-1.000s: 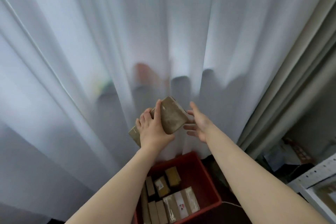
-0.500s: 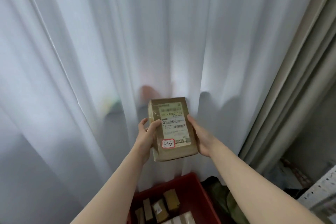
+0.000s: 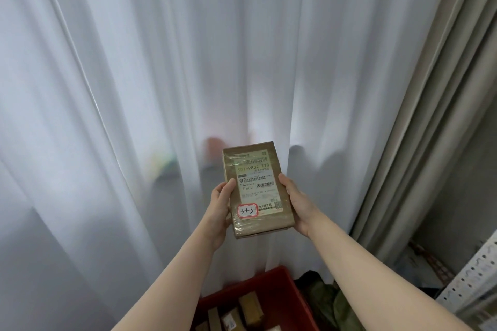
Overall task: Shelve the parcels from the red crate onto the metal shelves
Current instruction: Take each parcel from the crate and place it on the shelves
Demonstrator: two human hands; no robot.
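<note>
A brown taped parcel [image 3: 257,188] with a white shipping label and a red-bordered sticker reading 3-1-3 is held upright in front of me, label facing me. My left hand [image 3: 220,205] grips its left edge, thumb on the front. My right hand [image 3: 295,200] holds its right edge, fingers behind it. Below, the red crate [image 3: 279,283] shows its far rim, with several small brown parcels [image 3: 250,305] inside. A white perforated metal shelf post [image 3: 469,282] stands at the lower right.
White sheer curtains [image 3: 188,75] hang straight ahead, with beige drapes [image 3: 435,129] to the right. A green bag [image 3: 330,301] lies on the floor right of the crate. Clutter sits in the dark corner beside the shelf post.
The parcel was turned from tilted, back toward me, to upright with its label facing me. My right hand closed onto its right edge. The view rose, so less of the crate shows.
</note>
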